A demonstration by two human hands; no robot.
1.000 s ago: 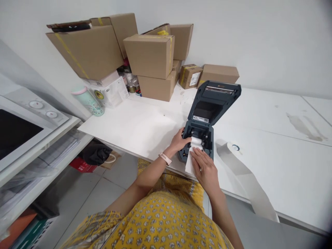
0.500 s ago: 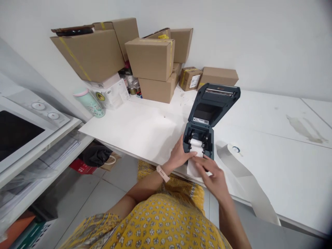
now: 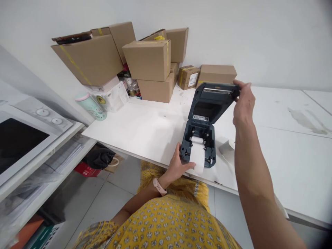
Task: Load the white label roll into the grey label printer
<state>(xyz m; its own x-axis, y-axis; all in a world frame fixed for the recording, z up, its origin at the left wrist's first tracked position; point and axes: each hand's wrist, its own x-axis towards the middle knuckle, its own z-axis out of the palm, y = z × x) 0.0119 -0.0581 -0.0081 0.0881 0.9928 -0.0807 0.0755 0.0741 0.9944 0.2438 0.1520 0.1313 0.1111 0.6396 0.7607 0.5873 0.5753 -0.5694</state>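
Observation:
A dark label printer [image 3: 210, 145] stands at the table's front edge with its lid [image 3: 198, 93] raised. Inside it sits a white paper roll [image 3: 197, 139], and a paper strip [image 3: 198, 157] runs from it over the front. My left hand [image 3: 178, 164] grips the printer's front left corner, its thumb reaching across to the strip's lower left edge. At the lid's upper right corner, my right hand [image 3: 244, 100] has its fingers closed around the edge. Right of the printer stands another paper roll [image 3: 228, 149], partly hidden behind my right forearm.
Cardboard boxes [image 3: 147, 60] are stacked against the wall at the back. A mint tumbler [image 3: 90, 106] stands at the white table's [image 3: 145, 128] left end. Further left, a microwave [image 3: 23, 135] rests on a shelf unit with papers below.
My right hand has left the paper strip and risen to the lid's upper right corner. My left hand has shifted slightly down the printer's side. The strip now hangs uncovered over the front.

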